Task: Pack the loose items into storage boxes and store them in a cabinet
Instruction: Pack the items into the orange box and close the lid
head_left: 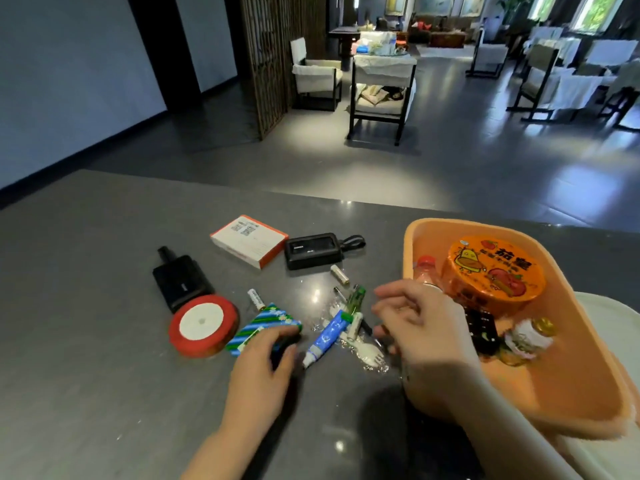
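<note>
On grey table (86,306), head view | left hand (259,362) fingers curled on dark item beside striped pack (263,327) | right hand (422,327) loosely curled, holds nothing visible | orange box (571,393) at right, noodle cup (495,268) inside | dim room, chairs (381,95) behind

Single view only, head-mounted wide-angle. Looks forward and down from above the near edge of a grey table (86,306), close range: both forearms enter from the bottom of the frame, left hand (263,358) lower centre, right hand (422,323) centre right. Orange bin (433,226) sits right of centre, cut by the right edge. Upper half shows the room beyond, with chairs (381,84) at top centre. Edges bend, fisheye.
</note>
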`<state>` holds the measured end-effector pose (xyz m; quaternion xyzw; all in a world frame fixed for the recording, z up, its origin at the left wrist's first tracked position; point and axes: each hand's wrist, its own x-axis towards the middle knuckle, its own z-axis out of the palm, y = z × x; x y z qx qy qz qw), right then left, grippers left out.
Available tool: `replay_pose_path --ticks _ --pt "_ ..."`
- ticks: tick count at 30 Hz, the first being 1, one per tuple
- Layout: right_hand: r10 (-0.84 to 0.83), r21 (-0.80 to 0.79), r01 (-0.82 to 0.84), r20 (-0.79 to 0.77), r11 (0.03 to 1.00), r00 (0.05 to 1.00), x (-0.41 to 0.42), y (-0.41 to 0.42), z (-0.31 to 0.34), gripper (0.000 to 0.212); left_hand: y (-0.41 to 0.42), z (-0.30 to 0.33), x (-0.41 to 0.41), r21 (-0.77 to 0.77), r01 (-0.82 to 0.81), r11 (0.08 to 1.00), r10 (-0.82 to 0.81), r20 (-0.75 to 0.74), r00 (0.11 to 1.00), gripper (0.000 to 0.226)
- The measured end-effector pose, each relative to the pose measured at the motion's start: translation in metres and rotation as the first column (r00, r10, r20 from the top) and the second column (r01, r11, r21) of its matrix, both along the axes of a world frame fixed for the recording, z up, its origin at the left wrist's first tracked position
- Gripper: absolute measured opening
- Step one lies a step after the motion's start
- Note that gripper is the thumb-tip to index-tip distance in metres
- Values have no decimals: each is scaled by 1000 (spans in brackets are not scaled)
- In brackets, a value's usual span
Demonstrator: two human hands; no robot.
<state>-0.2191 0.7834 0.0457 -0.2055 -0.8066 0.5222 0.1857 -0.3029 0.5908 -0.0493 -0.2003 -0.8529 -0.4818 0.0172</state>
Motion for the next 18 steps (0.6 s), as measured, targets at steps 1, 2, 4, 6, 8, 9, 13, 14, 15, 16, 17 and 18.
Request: replay_pose_path --ticks 1,2,4,6,8,9,13,14,15,16,17,18 --pt "13 4 -13 -11 1000 1000 1 -10 -5 19 -13 -2 0 10 -23 1000 23 0 1000 37" --pt "20 55 -19 -21 998 1000 2 -16 -9 17 -24 -3 0 14 -50 999 50 -1 999 39" --pt "15 179 -11 -19 984 1000 2 -23 -14 16 -38 -3 -6 -7 -75 997 75 -17 997 40" --pt "12 242 -13 4 970 1000 -3 -29 -19 16 -45 1 -17 -94 -43 995 37 -61 997 41" --pt "29 293 -55 94 955 995 -13 -37 -27 18 -45 4 -29 -252 34 967 -61 -101 993 50" --pt "43 303 -93 167 948 985 -20 -41 -34 22 -43 4 -34 -331 73 941 -113 -104 988 58" --pt "-47 336 -114 435 935 899 -49 -57 -71 48 -35 -5 -38 -489 93 868 -172 -119 978 67" --pt "-82 338 -87 455 937 887 -56 -62 -78 51 -33 -8 -37 -491 78 867 -161 -129 978 66" --pt "-116 356 -66 465 932 878 -61 -67 -84 53 -31 -10 -37 -490 58 870 -143 -139 980 66" --pt "-147 387 -55 472 921 869 -66 -70 -88 54 -29 -12 -36 -497 32 867 -122 -150 981 67" --pt "-174 417 -47 475 908 863 -69 -72 -90 56 -28 -14 -36 -515 3 857 -101 -162 982 69" --pt "-193 439 -43 478 897 857 -70 -73 -90 56 -27 -14 -36 -538 -28 843 -77 -172 982 69"
